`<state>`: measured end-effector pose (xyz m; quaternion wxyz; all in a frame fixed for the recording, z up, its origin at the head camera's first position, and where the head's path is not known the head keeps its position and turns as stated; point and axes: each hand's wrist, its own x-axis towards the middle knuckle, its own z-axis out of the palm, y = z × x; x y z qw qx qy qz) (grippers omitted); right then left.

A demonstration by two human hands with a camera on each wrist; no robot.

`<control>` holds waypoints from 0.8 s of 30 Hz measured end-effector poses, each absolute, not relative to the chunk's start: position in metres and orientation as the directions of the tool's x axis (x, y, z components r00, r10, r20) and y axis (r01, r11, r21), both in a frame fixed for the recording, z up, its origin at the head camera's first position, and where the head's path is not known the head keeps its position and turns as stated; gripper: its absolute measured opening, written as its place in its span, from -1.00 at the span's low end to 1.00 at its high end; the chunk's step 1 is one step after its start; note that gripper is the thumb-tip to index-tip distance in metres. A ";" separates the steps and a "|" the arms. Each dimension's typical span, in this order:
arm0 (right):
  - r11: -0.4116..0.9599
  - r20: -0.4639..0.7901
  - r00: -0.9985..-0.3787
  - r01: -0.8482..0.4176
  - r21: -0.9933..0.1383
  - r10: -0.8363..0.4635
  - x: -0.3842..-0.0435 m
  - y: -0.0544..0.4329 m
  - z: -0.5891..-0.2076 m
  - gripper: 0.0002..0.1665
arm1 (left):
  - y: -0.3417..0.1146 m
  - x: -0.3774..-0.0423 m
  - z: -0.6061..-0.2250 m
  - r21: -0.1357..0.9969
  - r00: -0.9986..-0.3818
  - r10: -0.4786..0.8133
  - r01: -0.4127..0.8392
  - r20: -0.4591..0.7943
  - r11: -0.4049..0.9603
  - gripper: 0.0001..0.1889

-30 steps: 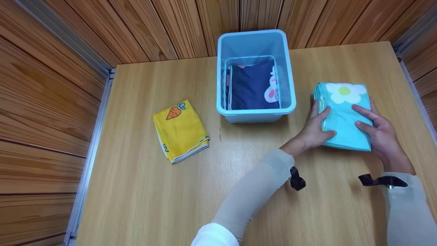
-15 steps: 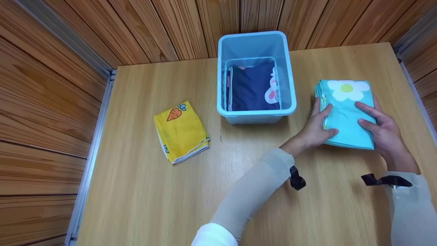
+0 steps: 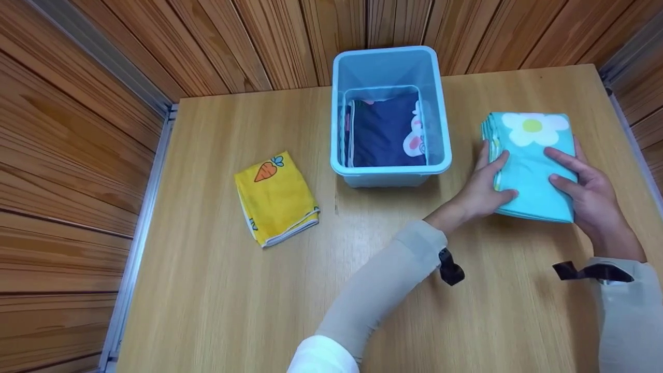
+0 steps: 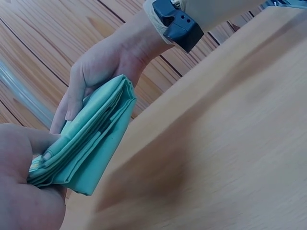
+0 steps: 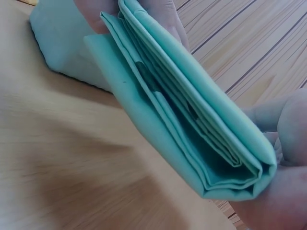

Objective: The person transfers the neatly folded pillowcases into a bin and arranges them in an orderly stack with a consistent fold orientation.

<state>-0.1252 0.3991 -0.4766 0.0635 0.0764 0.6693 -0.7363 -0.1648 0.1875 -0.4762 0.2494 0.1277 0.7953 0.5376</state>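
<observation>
Both hands hold a folded turquoise cloth [image 3: 533, 176] printed with a white flower, on the right side of the table. My left hand [image 3: 479, 189] grips its left edge, thumb on top and other fingers beneath. My right hand [image 3: 593, 194] grips the opposite edge, with fingertips lying on the upper face. In the right wrist view the cloth's stacked layers [image 5: 187, 115] face the camera, and a shadow lies on the tabletop below. The left wrist view shows the cloth [image 4: 86, 139] raised at a tilt between the two hands.
A blue plastic bin [image 3: 339, 171] stands at the back middle, with a folded navy cloth [image 3: 383, 132] with a rabbit print inside. To its left lies a folded yellow cloth [image 3: 277, 202] with a carrot print. Wooden walls [image 3: 290, 41] border the table [image 3: 217, 290].
Both hands have carried the turquoise cloth slightly away from the person and to the right. The bin and yellow cloth stay in place.
</observation>
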 end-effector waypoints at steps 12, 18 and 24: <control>-0.080 -0.147 -0.988 0.144 -0.986 0.040 -0.127 0.394 -0.467 -0.42 | 0.186 -0.165 -0.464 0.927 -0.849 0.475 -0.043 -0.230 0.373 -0.17; -0.067 -0.124 -0.991 0.121 -0.990 0.055 -0.128 0.391 -0.462 -0.44 | 0.184 -0.167 -0.458 0.923 -0.849 0.478 -0.030 -0.227 0.384 -0.18; -0.059 -0.120 -0.991 0.117 -0.991 0.053 -0.129 0.390 -0.457 -0.43 | 0.181 -0.169 -0.453 0.928 -0.848 0.484 -0.025 -0.216 0.371 -0.17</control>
